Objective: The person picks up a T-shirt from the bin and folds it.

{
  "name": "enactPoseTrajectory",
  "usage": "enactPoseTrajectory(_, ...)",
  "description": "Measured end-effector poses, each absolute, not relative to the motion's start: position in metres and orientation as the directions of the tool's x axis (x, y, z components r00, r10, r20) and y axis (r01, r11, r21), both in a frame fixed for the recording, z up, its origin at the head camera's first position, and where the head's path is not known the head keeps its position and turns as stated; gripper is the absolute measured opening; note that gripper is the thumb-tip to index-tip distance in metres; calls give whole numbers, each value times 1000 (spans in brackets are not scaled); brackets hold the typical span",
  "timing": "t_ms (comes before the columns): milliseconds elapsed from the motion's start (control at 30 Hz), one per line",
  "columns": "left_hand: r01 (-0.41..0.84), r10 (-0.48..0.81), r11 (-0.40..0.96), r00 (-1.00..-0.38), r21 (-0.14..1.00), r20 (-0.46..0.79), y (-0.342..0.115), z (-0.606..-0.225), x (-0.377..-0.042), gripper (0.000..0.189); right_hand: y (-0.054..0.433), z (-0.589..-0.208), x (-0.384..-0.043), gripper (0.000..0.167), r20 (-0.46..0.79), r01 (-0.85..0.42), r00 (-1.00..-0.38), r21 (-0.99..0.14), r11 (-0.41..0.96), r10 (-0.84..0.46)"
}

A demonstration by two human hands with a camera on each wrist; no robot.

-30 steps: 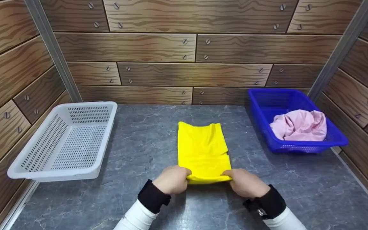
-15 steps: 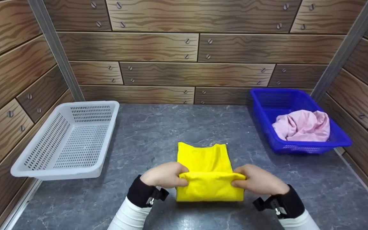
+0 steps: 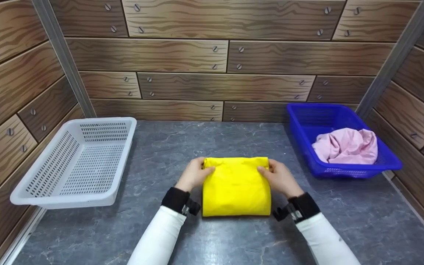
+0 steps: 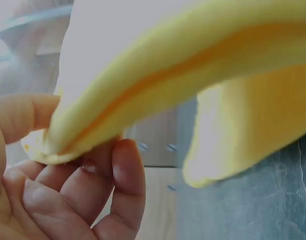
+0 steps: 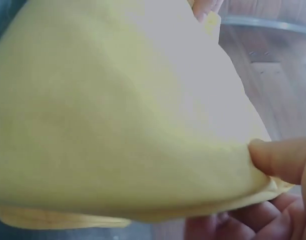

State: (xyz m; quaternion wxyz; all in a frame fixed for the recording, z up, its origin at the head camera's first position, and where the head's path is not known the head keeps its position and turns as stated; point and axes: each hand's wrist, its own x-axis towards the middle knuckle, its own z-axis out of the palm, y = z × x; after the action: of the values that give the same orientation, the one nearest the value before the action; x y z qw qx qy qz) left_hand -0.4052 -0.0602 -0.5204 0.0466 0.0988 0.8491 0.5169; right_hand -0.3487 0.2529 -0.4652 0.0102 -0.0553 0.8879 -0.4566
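A folded yellow cloth [image 3: 236, 193] is in front of me at the middle of the grey tabletop. My left hand [image 3: 193, 174] pinches its far left corner, and my right hand [image 3: 282, 178] pinches the far right corner. In the left wrist view, thumb and fingers close on a layered end of the cloth [image 4: 142, 95], while another fold hangs apart over the tabletop. The right wrist view has the cloth [image 5: 112, 125] spread wide, its corner between thumb and fingers; the fingers are partly hidden beneath it.
To the left stands a white perforated basket [image 3: 110, 184] with nothing in it. A blue basket [image 3: 344, 170] at the right holds a crumpled pink cloth [image 3: 348, 145]. Wood-patterned walls [image 3: 182, 86] enclose the grey tabletop [image 3: 160, 147] at the back and both sides.
Both hands have lifted the cloth's near edge and carried it away from me over the rest. The cloth is now shorter, doubled over, with the hands at its far edge.
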Motion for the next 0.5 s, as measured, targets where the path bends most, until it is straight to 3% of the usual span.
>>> enactPoseTrajectory(100, 61, 182, 467, -983, 882, -28, -57, -557, -448, 32, 267, -509, -396, 46, -7, -48, -996, -821, 569, -94)
enactPoseTrajectory(233, -23, 135, 483, -986, 875, -100, -50, -575, -470, 39, 283, -563, -447, 50, -83, 14, -993, -794, 607, -86)
enactPoseTrajectory(367, -106, 69, 506, -984, 856, -162, -48, -578, -471, 23, 283, -578, -461, 47, -160, 78, -984, -783, 617, -79)
enactPoseTrajectory(500, -155, 14, 521, -982, 839, -190, -47, -574, -467, 19, 277, -564, -450, 40, -199, 122, -978, -776, 619, -56)
